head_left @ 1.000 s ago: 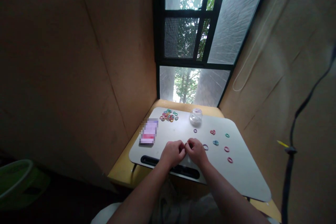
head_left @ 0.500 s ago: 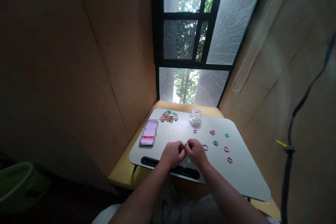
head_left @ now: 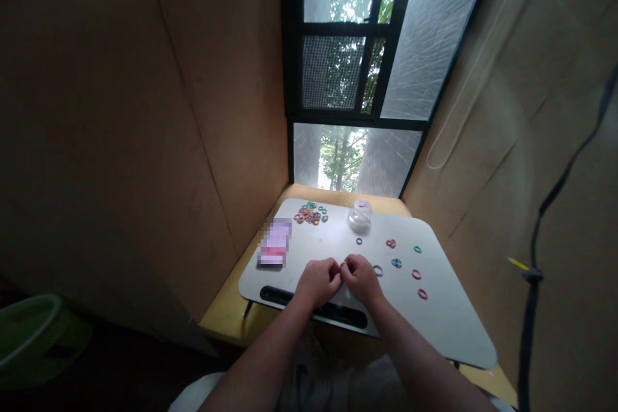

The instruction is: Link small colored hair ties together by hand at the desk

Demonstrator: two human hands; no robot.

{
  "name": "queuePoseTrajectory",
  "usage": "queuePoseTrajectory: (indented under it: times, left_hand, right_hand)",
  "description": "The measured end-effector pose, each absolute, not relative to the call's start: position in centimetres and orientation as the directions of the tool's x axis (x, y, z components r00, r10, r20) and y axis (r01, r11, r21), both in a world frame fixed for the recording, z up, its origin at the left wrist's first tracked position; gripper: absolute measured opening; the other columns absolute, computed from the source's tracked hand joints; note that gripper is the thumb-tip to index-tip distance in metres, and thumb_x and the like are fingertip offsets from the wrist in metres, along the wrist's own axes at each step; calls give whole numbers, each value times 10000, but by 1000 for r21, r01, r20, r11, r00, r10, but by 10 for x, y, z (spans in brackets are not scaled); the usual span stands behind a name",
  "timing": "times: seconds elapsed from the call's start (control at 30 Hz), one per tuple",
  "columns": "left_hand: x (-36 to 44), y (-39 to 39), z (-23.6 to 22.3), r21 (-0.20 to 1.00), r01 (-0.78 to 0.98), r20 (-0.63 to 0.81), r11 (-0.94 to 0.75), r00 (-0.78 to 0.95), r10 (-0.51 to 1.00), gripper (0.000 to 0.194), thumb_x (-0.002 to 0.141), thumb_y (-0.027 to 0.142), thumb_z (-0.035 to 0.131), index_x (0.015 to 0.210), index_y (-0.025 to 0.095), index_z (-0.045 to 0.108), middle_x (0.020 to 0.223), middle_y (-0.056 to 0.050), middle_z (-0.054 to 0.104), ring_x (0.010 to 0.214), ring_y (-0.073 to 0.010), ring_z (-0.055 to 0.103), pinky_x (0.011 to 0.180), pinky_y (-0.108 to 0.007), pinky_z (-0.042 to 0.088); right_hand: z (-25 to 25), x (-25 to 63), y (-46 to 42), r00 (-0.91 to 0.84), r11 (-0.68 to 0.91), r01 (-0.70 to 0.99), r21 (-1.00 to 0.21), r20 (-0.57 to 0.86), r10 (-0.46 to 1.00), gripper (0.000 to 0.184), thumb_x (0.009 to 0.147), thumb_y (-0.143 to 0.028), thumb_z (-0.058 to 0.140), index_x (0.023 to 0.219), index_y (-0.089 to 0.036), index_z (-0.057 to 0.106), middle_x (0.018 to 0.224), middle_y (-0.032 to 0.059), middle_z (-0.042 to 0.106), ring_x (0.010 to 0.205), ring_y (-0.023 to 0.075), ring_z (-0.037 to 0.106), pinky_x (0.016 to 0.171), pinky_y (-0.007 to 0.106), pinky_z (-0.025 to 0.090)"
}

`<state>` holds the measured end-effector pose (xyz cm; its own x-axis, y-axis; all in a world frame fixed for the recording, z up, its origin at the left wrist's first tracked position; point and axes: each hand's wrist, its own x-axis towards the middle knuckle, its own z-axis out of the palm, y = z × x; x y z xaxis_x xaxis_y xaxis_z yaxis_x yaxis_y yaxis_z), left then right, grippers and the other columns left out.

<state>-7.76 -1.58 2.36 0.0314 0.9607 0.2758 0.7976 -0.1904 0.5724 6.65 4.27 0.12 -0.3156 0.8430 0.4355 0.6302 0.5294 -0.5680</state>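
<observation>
Above the near part of the white lap table (head_left: 449, 309), my left hand (head_left: 319, 280) and my right hand (head_left: 360, 278) meet fingertip to fingertip. Both are closed in a pinch, and whatever sits between the fingers is too small to make out. Just right of my right hand lies a pale purple hair band (head_left: 378, 270). Beyond it are a blue cluster of bands (head_left: 396, 262), a red cluster (head_left: 391, 243), a green band (head_left: 418, 249), and two pink-red bands (head_left: 416, 274). A small purple band (head_left: 358, 241) lies ahead of my hands.
A heap of colourful bands (head_left: 309, 214) lies at the table's far left, with a clear jar (head_left: 360, 217) at the back. A phone with a blurred screen (head_left: 274, 243) rests on the left. A black slot (head_left: 342, 315) runs along the near edge. A dark strap (head_left: 528, 322) hangs at right.
</observation>
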Motion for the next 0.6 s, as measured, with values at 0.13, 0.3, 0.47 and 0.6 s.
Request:
queuePoseTrajectory:
  times: [0.13,0.3,0.47,0.6]
  left_hand:
    - [-78,-16,21,569,803,267,-177,24,963,167,827,311,533,792,202,655,741,-20,689,687,-157,600,650,-260,381]
    - [-79,-16,20,566,805,268,-175,21,963,172,823,318,532,815,211,666,753,-19,697,693,-164,611,647,-261,394]
    - [-81,-18,21,564,806,265,-180,29,964,165,810,313,537,832,215,668,764,-19,704,704,-172,622,669,-265,420]
    - [-81,-19,22,558,810,268,-180,29,963,185,815,332,529,827,213,671,769,-18,707,718,-178,632,683,-270,437]
  right_hand:
    - [-2,66,44,-318,533,627,-568,437,841,205,802,-251,488,605,-201,465,617,-4,510,635,145,457,601,258,313]
    - [-8,67,47,-332,550,628,-551,450,829,212,800,-261,493,600,-203,453,612,-5,504,630,147,456,599,263,310]
    - [-10,68,47,-334,558,629,-541,461,823,204,807,-272,493,616,-203,474,624,0,511,644,155,464,613,270,326]
    - [-10,68,48,-336,562,631,-535,464,820,198,802,-274,498,618,-201,486,627,2,523,646,158,469,613,272,329]
